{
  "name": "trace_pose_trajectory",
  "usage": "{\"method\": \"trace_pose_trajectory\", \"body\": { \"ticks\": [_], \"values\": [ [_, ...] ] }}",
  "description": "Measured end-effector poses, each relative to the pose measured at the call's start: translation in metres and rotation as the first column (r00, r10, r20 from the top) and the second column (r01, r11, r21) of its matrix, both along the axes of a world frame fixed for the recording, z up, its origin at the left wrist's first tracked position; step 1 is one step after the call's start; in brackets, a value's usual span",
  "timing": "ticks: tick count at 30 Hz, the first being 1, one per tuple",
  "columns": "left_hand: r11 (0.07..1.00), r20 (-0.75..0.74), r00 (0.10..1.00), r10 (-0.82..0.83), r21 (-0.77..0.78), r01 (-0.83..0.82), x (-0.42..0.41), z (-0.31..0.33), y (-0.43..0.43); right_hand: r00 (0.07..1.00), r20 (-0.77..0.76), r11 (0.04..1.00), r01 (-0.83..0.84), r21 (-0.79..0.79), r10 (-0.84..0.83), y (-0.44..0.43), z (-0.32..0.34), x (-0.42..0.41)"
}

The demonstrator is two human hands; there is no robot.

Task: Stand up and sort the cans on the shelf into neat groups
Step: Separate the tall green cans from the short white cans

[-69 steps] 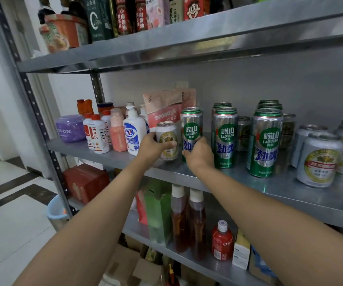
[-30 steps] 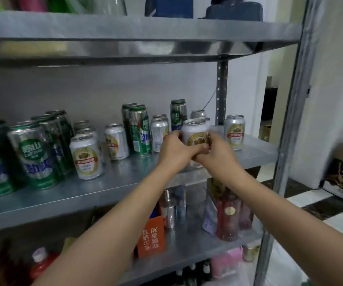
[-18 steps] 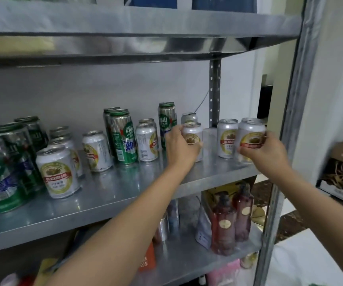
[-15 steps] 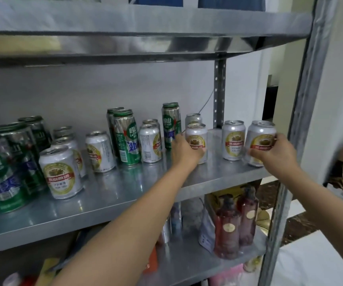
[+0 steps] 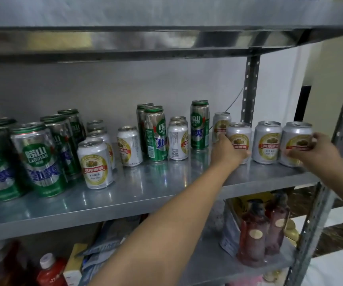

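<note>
Head view: I saw the left hand [image 5: 227,153], fingers [image 5: 220,138] curled round a short silver can with a gold-and-red label [image 5: 240,138] on the grey metal shelf [image 5: 146,193]. The right hand [image 5: 316,150] gripped the end silver can [image 5: 294,139]. A third silver can [image 5: 266,142] stood between them, with tall green cans [image 5: 156,133] off to the left.

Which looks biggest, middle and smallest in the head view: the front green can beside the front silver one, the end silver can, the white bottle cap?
1. Front green can, though it stands nearer the camera, which makes it look bigger.
2. End silver can, gripped by the right hand.
3. White bottle cap, clearly the smallest.
</note>
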State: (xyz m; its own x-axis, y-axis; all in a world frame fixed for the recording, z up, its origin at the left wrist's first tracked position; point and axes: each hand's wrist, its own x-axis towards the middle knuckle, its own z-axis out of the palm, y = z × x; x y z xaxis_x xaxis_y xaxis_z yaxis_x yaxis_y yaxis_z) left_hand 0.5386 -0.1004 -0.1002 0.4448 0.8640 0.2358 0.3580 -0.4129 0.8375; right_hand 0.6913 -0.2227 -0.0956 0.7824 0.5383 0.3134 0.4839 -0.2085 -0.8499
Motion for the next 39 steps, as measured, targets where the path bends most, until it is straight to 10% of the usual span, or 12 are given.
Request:
{"method": "trace_pose_trajectory", "body": {
  "ticks": [6, 11, 20, 39],
  "values": [
    [0.995, 0.058, 0.996, -0.072, 0.066, 0.068, -0.036, 0.018, 0.001, 0.954, 0.272, 0.973, 0.07, 0.219, -0.129, -0.001, 0.045, -0.061],
    [0.992, 0.192, 0.981, 0.028, 0.115, -0.05, -0.093, 0.045, 0.019, 0.938, 0.295, 0.934, -0.26, 0.245, 0.184, 0.056, 0.084, -0.129],
    [0.976, 0.208, 0.956, 0.206, 0.022, -0.215, -0.17, 0.039, 0.075, 0.85, 0.241, 0.853, -0.362, -0.377, 0.468, 0.157, 0.086, -0.196],
    [0.99, 0.001, 0.992, 0.125, 0.061, -0.125, -0.098, 0.008, 0.049, 0.797, 0.312, 0.722, -0.211, -0.659, 0.517, 0.152, 0.099, -0.164]
  ]
}}
